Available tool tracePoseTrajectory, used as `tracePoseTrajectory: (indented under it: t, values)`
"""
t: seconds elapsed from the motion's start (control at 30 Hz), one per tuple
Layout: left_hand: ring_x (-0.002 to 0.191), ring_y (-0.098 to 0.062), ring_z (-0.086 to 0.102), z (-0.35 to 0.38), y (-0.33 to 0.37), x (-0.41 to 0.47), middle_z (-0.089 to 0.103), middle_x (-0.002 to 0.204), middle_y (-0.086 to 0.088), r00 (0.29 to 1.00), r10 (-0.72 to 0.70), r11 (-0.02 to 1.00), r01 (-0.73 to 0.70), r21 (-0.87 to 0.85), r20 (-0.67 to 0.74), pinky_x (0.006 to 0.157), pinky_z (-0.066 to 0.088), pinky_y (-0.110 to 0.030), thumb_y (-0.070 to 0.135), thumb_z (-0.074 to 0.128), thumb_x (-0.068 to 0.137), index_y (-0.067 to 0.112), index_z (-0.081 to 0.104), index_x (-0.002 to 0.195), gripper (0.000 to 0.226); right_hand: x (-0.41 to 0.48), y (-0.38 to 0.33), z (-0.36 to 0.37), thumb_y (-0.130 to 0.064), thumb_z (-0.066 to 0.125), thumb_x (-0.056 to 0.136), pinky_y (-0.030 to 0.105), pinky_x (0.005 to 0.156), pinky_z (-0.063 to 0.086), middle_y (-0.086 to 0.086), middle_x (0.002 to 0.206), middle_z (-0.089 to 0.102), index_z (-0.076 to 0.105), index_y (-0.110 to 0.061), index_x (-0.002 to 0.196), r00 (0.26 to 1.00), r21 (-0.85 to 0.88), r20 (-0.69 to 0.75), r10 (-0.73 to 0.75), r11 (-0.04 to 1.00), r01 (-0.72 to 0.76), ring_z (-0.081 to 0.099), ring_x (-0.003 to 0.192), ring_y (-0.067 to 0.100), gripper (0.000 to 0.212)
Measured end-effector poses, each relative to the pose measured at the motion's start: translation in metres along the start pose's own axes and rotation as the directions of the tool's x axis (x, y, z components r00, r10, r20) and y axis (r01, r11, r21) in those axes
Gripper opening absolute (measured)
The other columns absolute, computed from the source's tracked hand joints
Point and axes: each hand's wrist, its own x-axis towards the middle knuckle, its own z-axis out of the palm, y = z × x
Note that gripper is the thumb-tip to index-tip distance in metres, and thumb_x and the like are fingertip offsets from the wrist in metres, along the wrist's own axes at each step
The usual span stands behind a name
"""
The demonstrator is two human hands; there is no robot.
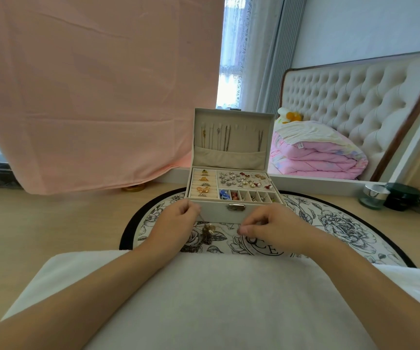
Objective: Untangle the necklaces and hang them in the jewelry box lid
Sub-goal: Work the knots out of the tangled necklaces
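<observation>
Both hands are working right in front of the open jewelry box [216,214], which is sitting on a round flowery mat [342,223]. The tangle of necklaces [206,234] is lying on the mat between the hands, just in front of the box. The left hand [178,214] is curling its fingers and pinching a chain that's dropping down into that tangle. The right hand [264,223] is pressing thumb and fingertips together on what looks like a fine strand from the same tangle, though it's too thin to be sure. The lid [246,137] is standing upright, and a few hung necklaces [225,138] are already dangling inside it. A couple of jars [373,195] are sitting off to the right.
</observation>
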Motion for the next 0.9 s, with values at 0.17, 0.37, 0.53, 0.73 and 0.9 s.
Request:
tracePoseTrajectory:
  t: [0.17,0.37,0.53,0.73,0.9]
  values:
    - [0.074,-0.003,0.058,-0.006,-0.002,0.0,0.061,0.081,0.016,0.914,0.062,0.965,-0.157,0.209,0.4,0.075,0.048,-0.024,0.034,0.066,0.094,0.03,0.066,0.071,0.023,-0.004,0.005,-0.009,-0.04,0.075,0.081,0.035,0.085,0.057,-0.011,0.087,0.074,0.076,-0.039,0.07,0.988,-0.292,0.135,0.07,0.956,-0.028,0.068,0.083,0.007,0.011]
    - [0.087,-0.002,0.06,-0.007,-0.002,-0.003,0.064,0.091,0.019,0.868,0.202,0.795,-0.416,0.442,0.453,0.082,0.052,-0.035,0.05,0.063,0.09,0.034,0.069,0.075,0.022,-0.005,-0.004,-0.003,-0.038,0.069,0.084,0.024,0.091,0.047,-0.02,0.1,0.067,0.073,-0.041,0.095,0.998,-0.477,0.061,-0.013,0.878,0.041,0.058,0.098,0.003,0.013]
    - [0.098,-0.002,0.054,-0.003,-0.003,0.002,0.064,0.101,0.018,0.883,0.327,0.688,-0.467,0.556,0.337,0.086,0.049,-0.034,0.04,0.054,0.1,0.036,0.071,0.111,0.021,-0.007,-0.01,0.016,-0.042,0.075,0.083,0.02,0.076,0.052,-0.018,0.089,0.067,0.075,-0.035,0.085,0.991,-0.286,0.097,-0.095,0.951,0.119,0.06,0.081,-0.003,0.007]
    - [0.104,-0.001,0.048,-0.001,-0.009,0.006,0.059,0.103,0.022,0.85,0.266,0.655,-0.505,0.562,0.454,0.089,0.045,-0.028,0.045,0.066,0.091,0.04,0.073,0.104,0.015,-0.002,-0.006,0.027,-0.04,0.075,0.086,0.009,0.068,0.039,-0.02,0.086,0.061,0.079,-0.036,0.095,0.988,-0.267,0.062,-0.141,0.951,0.153,0.055,0.08,-0.005,0.011]
    - [0.085,0.0,0.06,-0.002,-0.004,0.002,0.065,0.09,0.014,0.916,0.238,0.885,-0.342,0.316,0.323,0.077,0.05,-0.022,0.028,0.063,0.097,0.033,0.063,0.095,0.005,-0.002,-0.004,0.035,-0.03,0.067,0.092,0.024,0.082,0.045,-0.011,0.09,0.064,0.07,-0.03,0.086,0.983,-0.225,-0.029,-0.18,0.959,0.169,0.054,0.089,0.003,0.007]
